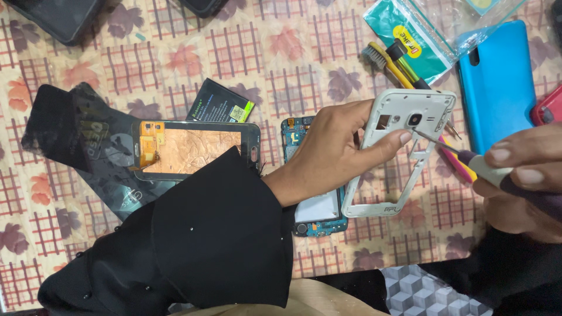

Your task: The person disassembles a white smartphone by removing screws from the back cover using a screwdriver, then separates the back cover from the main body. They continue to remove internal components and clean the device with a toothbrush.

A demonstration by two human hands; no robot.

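— Black sleeve (193, 246) fills the near edge of the table, doesn't it?

— Yes, it covers the left forearm, which reaches from the near left corner toward the middle. At its end the left hand (333, 146) is turned palm away from the camera, fingers curled round the left side of a white phone frame (404, 152) and thumb pressed on its face just beside the camera hole. The frame is tilted, lifted off the cloth (175, 52).

— And the right hand (521, 175)?

— It comes in from the right edge, fingers pinched round the handle of a screwdriver (468, 157). The thin shaft slants up and left, and its tip touches the frame beside the camera hole.

— How many of each thing?

— One frame, one screwdriver in hand. One circuit board (304, 175) lies under the left wrist, partly hidden. One screen panel (196, 149) with a coppery back lies left of it, on a dark pouch (76, 134). One battery (219, 105) is just behind the panel. One blue back cover (497, 82) lies by the far right corner, one brush (380, 61) and one green packet (410, 35) beside it.
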